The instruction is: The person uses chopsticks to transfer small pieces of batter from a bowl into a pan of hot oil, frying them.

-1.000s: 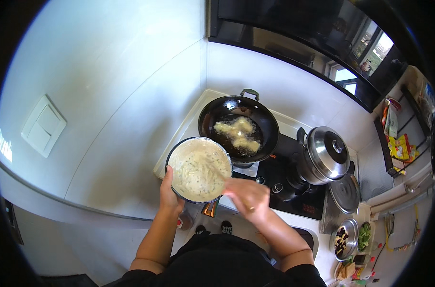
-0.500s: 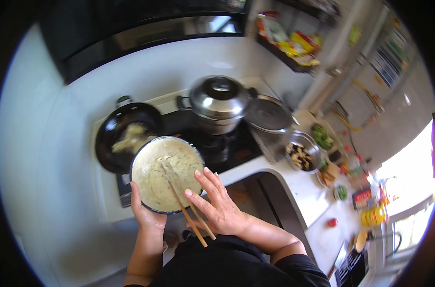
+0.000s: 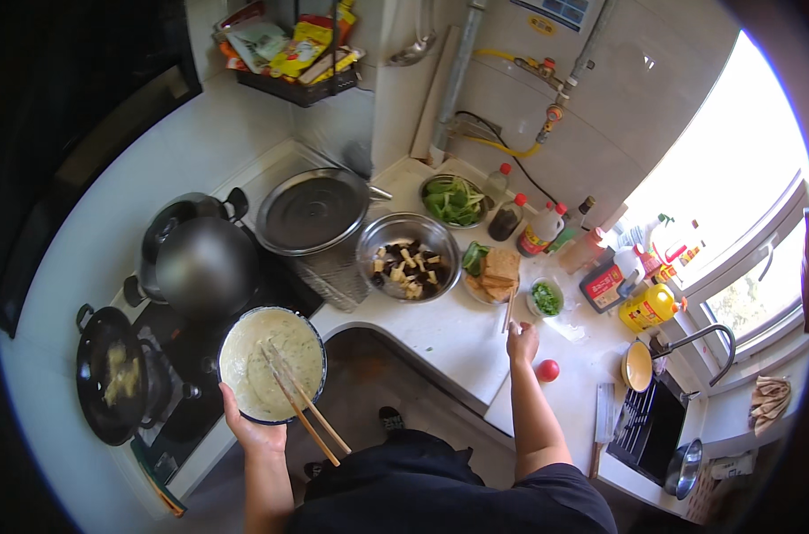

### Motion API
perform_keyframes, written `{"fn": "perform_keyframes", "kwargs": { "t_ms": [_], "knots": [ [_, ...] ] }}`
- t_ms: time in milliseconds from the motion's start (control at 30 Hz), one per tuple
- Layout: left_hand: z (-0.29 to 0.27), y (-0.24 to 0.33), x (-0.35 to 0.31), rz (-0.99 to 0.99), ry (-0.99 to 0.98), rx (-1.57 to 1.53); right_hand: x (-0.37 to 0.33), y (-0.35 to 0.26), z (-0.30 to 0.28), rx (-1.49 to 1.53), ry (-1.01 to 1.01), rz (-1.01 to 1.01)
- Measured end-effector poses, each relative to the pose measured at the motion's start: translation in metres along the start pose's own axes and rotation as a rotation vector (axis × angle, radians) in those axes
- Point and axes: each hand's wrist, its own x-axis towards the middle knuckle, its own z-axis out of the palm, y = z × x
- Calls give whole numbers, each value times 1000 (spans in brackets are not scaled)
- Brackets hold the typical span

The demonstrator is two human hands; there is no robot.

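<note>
My left hand (image 3: 255,429) is closed on the rim and side of a dark-edged bowl (image 3: 311,334) of pale batter with green flecks. A pair of wooden chopsticks (image 3: 308,418) leans in the batter, their ends out over the near rim. Stretched out over the counter to the right, my right hand (image 3: 523,342) has its fingers pinched at the near end of other chopsticks (image 3: 509,311). Their far end reaches to a plate with brown slices (image 3: 500,267). Right of this hand lies a red round item (image 3: 547,370), and a small bowl of chopped greens (image 3: 545,298) stands beyond it.
A black wok (image 3: 111,418) with pale yellow food stands at the left, beside a lidded pot (image 3: 200,267). Along the counter are a steel bowl of dark and pale pieces (image 3: 408,303), leafy greens (image 3: 453,201), several bottles (image 3: 539,230), a cleaver (image 3: 604,414) and a sink (image 3: 644,423).
The view has swung right. My right hand has left the chopsticks in the batter bowl and reached across to the chopsticks by the plate. My left hand still holds the bowl.
</note>
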Motion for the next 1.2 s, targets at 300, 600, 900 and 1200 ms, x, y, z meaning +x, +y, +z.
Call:
{"fn": "perform_keyframes", "kwargs": {
  "t_ms": [300, 600, 900, 1200],
  "knots": [
    [33, -52, 15, -41, -17, 28, 51, 43, 80, 505, -345, 456],
    [8, -36, 4, 38, 90, 0, -10, 3, 46, 319, -92, 223],
    [-10, -5, -10, 62, 26, -18, -4, -6, 24, 60, 21, 105],
    [-9, -3, -14, 32, 16, 11, -57, -13, -73, -124, 28, -545]
  ]
}}
